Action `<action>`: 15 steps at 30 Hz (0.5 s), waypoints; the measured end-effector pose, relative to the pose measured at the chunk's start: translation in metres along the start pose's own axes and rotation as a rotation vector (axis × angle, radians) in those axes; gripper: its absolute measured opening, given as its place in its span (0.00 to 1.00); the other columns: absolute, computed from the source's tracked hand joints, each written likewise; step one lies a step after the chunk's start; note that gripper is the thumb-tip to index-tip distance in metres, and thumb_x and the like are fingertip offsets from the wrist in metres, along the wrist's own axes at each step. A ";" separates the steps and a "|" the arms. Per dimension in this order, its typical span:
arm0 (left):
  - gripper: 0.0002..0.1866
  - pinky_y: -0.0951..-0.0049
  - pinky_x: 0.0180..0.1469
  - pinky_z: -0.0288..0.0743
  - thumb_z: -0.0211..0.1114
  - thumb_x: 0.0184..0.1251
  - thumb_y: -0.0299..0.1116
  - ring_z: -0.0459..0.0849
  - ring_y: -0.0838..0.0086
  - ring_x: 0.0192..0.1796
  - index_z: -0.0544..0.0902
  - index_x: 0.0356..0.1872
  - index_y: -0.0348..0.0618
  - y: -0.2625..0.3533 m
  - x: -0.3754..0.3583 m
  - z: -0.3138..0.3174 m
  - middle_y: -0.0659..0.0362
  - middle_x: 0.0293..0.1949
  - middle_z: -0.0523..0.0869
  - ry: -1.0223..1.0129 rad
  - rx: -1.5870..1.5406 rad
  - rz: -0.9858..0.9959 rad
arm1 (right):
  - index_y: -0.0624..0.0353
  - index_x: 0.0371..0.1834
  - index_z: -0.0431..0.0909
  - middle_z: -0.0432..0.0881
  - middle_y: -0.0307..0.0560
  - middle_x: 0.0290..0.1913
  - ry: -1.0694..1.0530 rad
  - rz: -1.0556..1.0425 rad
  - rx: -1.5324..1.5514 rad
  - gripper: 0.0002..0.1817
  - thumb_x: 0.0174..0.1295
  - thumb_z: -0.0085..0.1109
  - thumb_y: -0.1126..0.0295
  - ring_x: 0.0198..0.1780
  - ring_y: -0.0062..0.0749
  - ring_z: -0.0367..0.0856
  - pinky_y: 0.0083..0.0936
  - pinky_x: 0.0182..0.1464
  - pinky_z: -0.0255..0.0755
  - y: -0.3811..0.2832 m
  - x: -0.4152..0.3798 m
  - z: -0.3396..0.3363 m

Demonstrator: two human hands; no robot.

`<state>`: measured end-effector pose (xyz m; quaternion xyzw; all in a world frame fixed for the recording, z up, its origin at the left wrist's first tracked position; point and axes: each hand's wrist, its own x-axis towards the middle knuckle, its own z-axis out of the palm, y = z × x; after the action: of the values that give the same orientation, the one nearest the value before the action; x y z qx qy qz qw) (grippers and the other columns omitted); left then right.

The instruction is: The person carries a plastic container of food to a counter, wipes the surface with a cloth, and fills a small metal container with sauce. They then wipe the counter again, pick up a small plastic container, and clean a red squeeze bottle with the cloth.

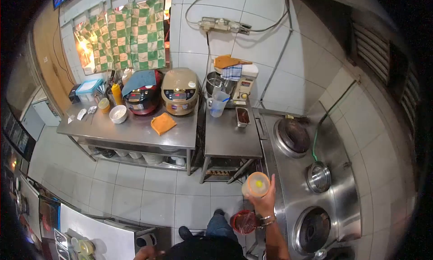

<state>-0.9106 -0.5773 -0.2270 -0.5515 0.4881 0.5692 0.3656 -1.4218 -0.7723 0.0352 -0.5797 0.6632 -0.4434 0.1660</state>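
My right hand (263,202) is wrapped around a translucent plastic container (251,188) with an orange rim and a yellow spot showing at its round end. It holds the container above the floor, between the small steel table (230,143) and the stove (288,201). A bracelet circles that wrist. At the bottom edge, my left hand (148,253) is only partly in view, close to the front of my dark clothing. Its fingers are too small and cut off to show whether it grips anything.
Two rice cookers (180,91), a white bowl (118,114) and an orange cloth (163,123) sit on the long steel table. A measuring jug (218,104) and mixer (246,82) stand ahead. A red basket (243,221) is on the floor. A white counter (97,233) lies lower left.
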 end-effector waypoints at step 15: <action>0.27 0.54 0.55 0.78 0.49 0.78 0.53 0.83 0.59 0.54 0.70 0.68 0.46 0.082 0.092 0.044 0.54 0.60 0.80 0.692 -1.345 0.086 | 0.64 0.76 0.53 0.69 0.65 0.67 -0.101 -0.007 -0.201 0.66 0.34 0.85 0.53 0.68 0.60 0.68 0.50 0.68 0.65 0.257 0.328 0.141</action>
<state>-1.0124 -0.5670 -0.3087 -0.7831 0.1436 0.5526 -0.2463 -1.5674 -1.1454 -0.1468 -0.6176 0.6930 -0.3452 0.1387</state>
